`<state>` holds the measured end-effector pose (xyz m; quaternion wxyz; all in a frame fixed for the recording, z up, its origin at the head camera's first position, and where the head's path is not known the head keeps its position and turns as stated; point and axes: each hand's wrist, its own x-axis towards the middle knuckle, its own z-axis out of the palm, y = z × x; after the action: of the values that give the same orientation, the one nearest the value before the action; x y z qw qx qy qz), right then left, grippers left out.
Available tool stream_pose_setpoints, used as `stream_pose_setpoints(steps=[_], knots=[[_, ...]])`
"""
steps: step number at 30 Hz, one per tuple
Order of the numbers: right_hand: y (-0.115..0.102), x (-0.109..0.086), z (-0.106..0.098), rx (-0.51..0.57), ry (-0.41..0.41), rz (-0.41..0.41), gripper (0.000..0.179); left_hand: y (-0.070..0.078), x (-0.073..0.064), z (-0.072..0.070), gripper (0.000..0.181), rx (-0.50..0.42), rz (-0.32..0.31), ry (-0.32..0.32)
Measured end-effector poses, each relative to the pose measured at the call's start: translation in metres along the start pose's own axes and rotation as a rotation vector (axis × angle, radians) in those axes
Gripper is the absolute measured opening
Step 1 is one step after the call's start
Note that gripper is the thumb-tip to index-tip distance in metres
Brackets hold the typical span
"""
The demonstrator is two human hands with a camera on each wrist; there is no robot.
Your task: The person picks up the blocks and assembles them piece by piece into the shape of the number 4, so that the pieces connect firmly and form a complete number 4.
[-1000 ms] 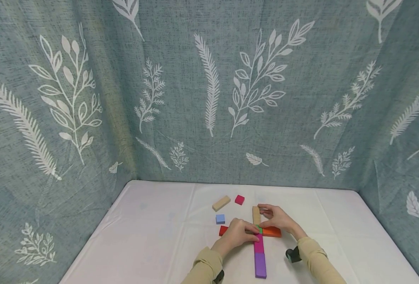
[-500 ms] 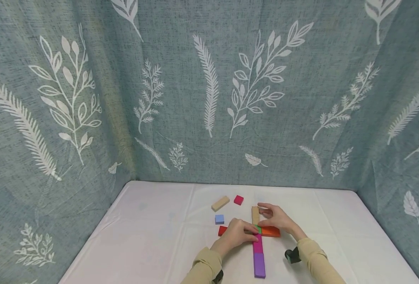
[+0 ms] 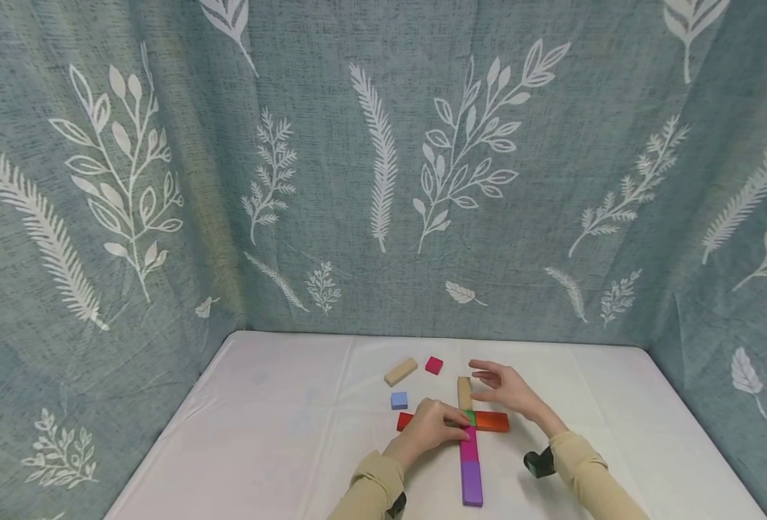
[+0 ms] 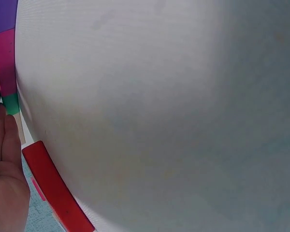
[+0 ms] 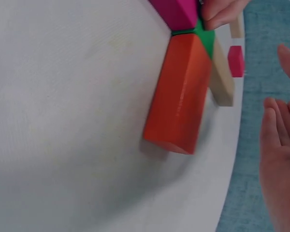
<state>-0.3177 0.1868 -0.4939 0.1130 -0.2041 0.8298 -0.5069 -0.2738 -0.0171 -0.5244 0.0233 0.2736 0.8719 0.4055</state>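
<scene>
My left hand reaches in from the left, its fingertips resting on the green block and the end of the magenta block. A purple block continues that line toward me, and a natural wood block extends it away. To the right of the green one lies an orange block. A red block sits on the left side, partly hidden by my left hand in the head view. My right hand hovers beside the wood block, fingers spread, holding nothing.
Beyond the left hand on the white tablecloth lie a light blue block, another wood block and a small crimson block. A patterned teal curtain rises behind the table's far edge.
My right hand has lifted away from the wood and orange blocks, with its fingers spreading wider. The left hand stays in place on the green and magenta blocks.
</scene>
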Motion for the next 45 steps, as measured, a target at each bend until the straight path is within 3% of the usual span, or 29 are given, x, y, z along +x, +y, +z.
stream_pose_setpoints(steps=[21, 37, 45], knots=[[-0.018, -0.019, -0.015, 0.038, 0.132, -0.039, 0.056, 0.002, 0.0, -0.001, 0.022, 0.002, -0.022, -0.011], [0.006, -0.045, 0.023, -0.044, 0.085, -0.134, 0.042, 0.0, -0.003, 0.001, 0.022, 0.022, 0.014, -0.002], [0.016, -0.051, 0.041, -0.126, 0.156, -0.141, 0.037, 0.001, -0.004, -0.001, 0.022, 0.009, 0.06, 0.004]])
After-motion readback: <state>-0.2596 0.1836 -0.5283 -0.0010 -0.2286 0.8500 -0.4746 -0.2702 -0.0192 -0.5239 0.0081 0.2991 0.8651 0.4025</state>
